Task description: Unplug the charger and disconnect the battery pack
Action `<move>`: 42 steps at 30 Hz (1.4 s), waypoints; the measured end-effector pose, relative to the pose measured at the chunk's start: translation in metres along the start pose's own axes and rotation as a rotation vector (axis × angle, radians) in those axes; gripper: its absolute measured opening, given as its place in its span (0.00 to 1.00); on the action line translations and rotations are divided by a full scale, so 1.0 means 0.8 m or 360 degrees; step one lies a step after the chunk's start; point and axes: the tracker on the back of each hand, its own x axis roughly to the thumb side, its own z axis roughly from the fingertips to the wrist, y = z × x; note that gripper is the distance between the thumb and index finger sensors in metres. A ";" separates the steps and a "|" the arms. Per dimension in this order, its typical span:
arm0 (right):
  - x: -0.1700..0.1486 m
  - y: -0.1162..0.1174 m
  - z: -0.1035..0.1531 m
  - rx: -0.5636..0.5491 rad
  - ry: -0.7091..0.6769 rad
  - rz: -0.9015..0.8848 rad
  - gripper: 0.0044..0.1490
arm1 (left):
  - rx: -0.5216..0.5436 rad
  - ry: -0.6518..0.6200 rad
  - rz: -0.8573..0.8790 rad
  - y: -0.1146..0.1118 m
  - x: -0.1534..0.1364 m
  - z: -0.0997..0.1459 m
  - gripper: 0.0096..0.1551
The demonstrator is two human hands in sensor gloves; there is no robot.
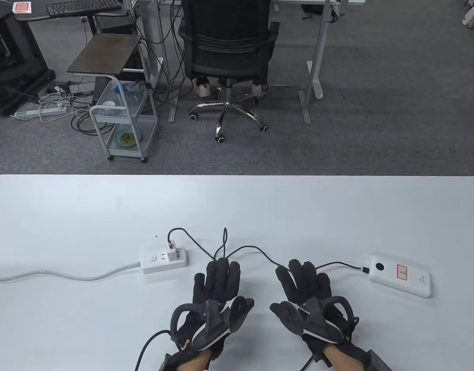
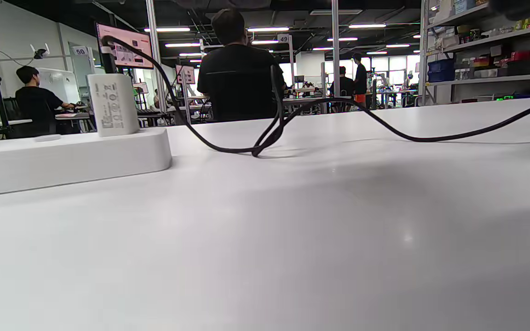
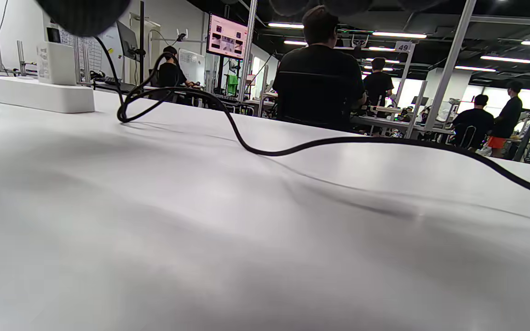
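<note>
A white charger (image 1: 172, 247) stands plugged in a white power strip (image 1: 164, 261) left of centre; both show in the left wrist view, the charger (image 2: 112, 105) on the strip (image 2: 76, 158), and in the right wrist view (image 3: 56, 63). A black cable (image 1: 252, 249) runs from the charger to a white battery pack (image 1: 401, 276) at the right, where it is plugged in. My left hand (image 1: 217, 282) lies flat and open on the table, just right of the strip. My right hand (image 1: 303, 280) lies flat and open, its fingers at the cable, left of the battery pack.
The power strip's white cord (image 1: 59, 275) runs off the table's left edge. The black cable loops on the table (image 2: 265, 138) beyond my fingertips. An office chair (image 1: 229, 58) and a small cart (image 1: 121, 127) stand on the floor past the far edge.
</note>
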 end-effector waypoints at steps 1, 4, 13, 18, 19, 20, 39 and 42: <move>0.000 0.002 -0.002 0.0015 0.0000 -0.0014 0.56 | -0.0004 0.0009 0.0072 -0.001 -0.001 0.000 0.54; 0.003 0.009 -0.005 0.0051 -0.0004 -0.0008 0.56 | 0.0007 0.0012 0.0087 0.002 -0.002 0.003 0.54; 0.013 0.008 -0.001 -0.0032 -0.0085 0.0072 0.55 | 0.0131 0.0019 -0.0018 -0.005 -0.021 0.010 0.52; 0.014 0.003 0.000 -0.0131 -0.0117 0.0060 0.55 | 0.0117 0.0057 -0.0056 -0.011 -0.035 0.006 0.50; 0.014 0.003 0.000 -0.0146 -0.0124 0.0046 0.55 | 0.0124 0.0061 -0.0048 -0.012 -0.037 0.006 0.50; 0.014 0.003 0.001 -0.0167 -0.0140 0.0022 0.54 | 0.0122 0.0062 -0.0038 -0.013 -0.041 0.006 0.50; -0.003 -0.001 0.010 -0.0352 -0.0241 0.0103 0.45 | 0.0219 0.0081 -0.0040 -0.001 -0.049 0.019 0.45; -0.022 -0.010 0.007 -0.0369 -0.0175 0.0069 0.46 | 0.0218 0.0089 -0.0044 0.000 -0.049 0.018 0.45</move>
